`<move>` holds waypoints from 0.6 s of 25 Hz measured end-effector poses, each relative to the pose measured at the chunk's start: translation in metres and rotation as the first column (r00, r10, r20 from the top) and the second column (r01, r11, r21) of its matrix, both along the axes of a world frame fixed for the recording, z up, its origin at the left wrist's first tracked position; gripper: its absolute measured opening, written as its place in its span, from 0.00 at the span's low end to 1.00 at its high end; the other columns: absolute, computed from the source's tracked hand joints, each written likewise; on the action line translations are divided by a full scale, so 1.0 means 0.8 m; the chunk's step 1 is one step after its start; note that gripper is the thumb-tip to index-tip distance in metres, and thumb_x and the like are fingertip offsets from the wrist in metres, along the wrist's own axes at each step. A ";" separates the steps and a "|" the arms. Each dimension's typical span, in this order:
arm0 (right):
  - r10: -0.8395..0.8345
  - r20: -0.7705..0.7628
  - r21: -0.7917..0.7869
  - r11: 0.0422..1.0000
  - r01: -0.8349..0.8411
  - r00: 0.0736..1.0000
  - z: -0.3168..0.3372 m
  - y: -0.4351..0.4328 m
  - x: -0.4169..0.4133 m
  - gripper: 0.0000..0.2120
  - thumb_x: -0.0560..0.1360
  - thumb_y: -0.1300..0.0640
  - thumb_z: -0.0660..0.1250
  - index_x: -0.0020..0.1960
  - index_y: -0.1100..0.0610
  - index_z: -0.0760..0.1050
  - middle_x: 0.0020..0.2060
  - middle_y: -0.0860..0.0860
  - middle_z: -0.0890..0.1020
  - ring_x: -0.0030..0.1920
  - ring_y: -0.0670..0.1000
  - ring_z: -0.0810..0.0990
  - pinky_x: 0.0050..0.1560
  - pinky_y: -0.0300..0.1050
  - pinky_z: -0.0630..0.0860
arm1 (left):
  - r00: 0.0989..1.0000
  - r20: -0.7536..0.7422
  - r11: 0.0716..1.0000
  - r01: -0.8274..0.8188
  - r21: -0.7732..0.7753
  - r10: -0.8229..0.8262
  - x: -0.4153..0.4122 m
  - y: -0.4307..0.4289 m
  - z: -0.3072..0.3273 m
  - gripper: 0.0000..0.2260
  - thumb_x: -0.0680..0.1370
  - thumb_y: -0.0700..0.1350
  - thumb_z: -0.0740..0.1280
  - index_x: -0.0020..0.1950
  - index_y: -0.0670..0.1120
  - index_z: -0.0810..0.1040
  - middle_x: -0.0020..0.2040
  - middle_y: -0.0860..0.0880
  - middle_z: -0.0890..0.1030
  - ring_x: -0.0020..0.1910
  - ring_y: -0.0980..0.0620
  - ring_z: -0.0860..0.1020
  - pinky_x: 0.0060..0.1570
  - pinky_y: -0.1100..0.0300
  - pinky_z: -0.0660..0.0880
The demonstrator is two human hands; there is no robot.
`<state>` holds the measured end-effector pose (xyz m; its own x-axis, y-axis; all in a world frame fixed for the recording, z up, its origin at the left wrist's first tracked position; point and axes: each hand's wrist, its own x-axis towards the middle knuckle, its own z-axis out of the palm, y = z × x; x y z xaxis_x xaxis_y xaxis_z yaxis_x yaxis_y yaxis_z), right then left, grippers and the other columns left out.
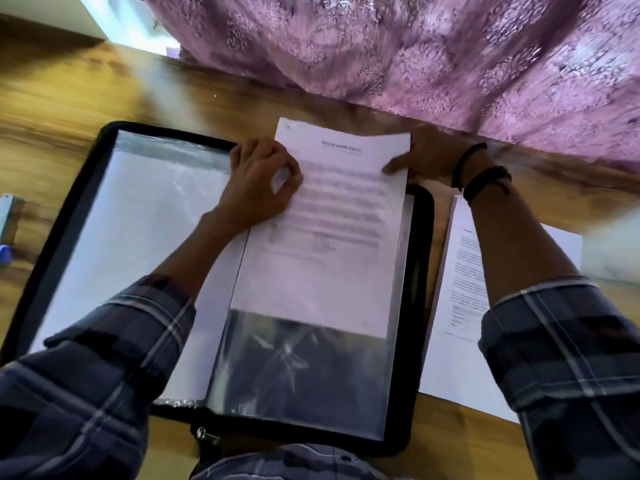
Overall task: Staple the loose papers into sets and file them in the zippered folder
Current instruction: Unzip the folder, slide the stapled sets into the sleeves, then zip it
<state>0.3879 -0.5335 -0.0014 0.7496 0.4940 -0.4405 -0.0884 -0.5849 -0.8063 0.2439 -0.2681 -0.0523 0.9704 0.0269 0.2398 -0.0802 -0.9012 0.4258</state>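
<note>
— How far along is the filing?
— On the bench (69, 98) the folder (420, 237) lies open, with one paper set (329, 271) half inside its right sleeve (294, 375). More papers (450, 358) wait beside it.
— And the hands?
— The left hand (259, 181) pinches the paper set's left edge; the right hand (429, 161) grips its top corner.

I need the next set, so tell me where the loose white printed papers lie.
Head view: the white printed papers lie on the wooden table, right of the open black zippered folder, partly under the right forearm.
</note>
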 end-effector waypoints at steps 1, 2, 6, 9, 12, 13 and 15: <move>0.055 -0.099 -0.038 0.998 -0.059 0.994 0.006 0.001 -0.002 0.18 0.71 0.71 0.71 0.59 0.60 0.77 0.41 0.44 0.86 0.41 0.42 0.84 0.38 0.37 0.81 | 1.000 0.018 1.000 0.007 -0.013 -0.007 0.000 -0.002 -0.003 0.06 0.76 0.50 0.66 0.47 0.49 0.79 0.52 0.49 0.77 0.57 0.46 0.71 0.57 0.57 0.58; 0.062 -0.115 -0.065 0.995 -0.070 0.991 0.008 0.003 0.000 0.17 0.71 0.69 0.73 0.57 0.58 0.78 0.39 0.44 0.85 0.38 0.40 0.83 0.36 0.34 0.79 | 0.999 0.035 1.000 0.016 -0.024 -0.015 0.000 -0.002 -0.005 0.06 0.76 0.49 0.67 0.47 0.49 0.79 0.53 0.48 0.77 0.58 0.46 0.71 0.58 0.57 0.58; 0.123 0.330 -0.231 0.972 -0.046 0.936 0.005 0.034 0.009 0.15 0.72 0.60 0.75 0.58 0.57 0.81 0.39 0.48 0.82 0.38 0.32 0.77 0.49 0.38 0.73 | 0.997 0.068 0.998 0.034 -0.048 -0.030 0.000 -0.001 -0.007 0.05 0.76 0.48 0.68 0.48 0.48 0.80 0.55 0.47 0.76 0.59 0.46 0.70 0.59 0.58 0.58; 0.262 0.400 -0.391 0.915 -0.095 0.878 0.008 0.066 -0.010 0.11 0.76 0.57 0.69 0.57 0.58 0.82 0.51 0.54 0.84 0.53 0.49 0.80 0.56 0.42 0.73 | 0.998 0.064 0.998 0.025 -0.060 -0.021 -0.003 -0.001 -0.007 0.06 0.76 0.48 0.68 0.48 0.47 0.80 0.55 0.45 0.76 0.60 0.47 0.68 0.59 0.59 0.58; 0.287 0.460 -0.422 0.904 -0.077 0.840 0.015 0.085 -0.035 0.17 0.78 0.49 0.62 0.45 0.60 0.83 0.46 0.57 0.84 0.53 0.59 0.80 0.58 0.52 0.73 | 0.996 0.087 0.997 0.002 -0.077 0.005 -0.002 -0.001 -0.007 0.05 0.75 0.48 0.69 0.47 0.47 0.80 0.55 0.45 0.75 0.59 0.48 0.67 0.59 0.59 0.59; 0.299 0.465 -0.454 0.888 -0.065 0.833 0.016 0.087 -0.044 0.22 0.77 0.43 0.60 0.37 0.58 0.81 0.39 0.55 0.83 0.51 0.60 0.79 0.57 0.53 0.72 | 0.996 0.092 0.996 -0.006 -0.084 0.014 -0.001 -0.001 -0.007 0.05 0.74 0.47 0.69 0.47 0.47 0.80 0.55 0.45 0.75 0.59 0.48 0.67 0.59 0.59 0.59; 0.323 0.397 -0.522 0.849 -0.077 0.859 0.017 0.088 -0.067 0.32 0.72 0.32 0.52 0.26 0.56 0.73 0.31 0.51 0.76 0.46 0.60 0.77 0.53 0.54 0.72 | 0.996 0.090 0.996 -0.004 -0.088 0.012 -0.003 -0.002 -0.007 0.05 0.75 0.47 0.69 0.47 0.47 0.80 0.56 0.44 0.75 0.60 0.48 0.66 0.59 0.58 0.59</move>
<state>0.3346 -0.4632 0.0121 0.8287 0.4772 -0.2925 0.3773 -0.8622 -0.3380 0.2413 -0.2694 -0.0576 0.9447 0.0593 0.3226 -0.1147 -0.8617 0.4942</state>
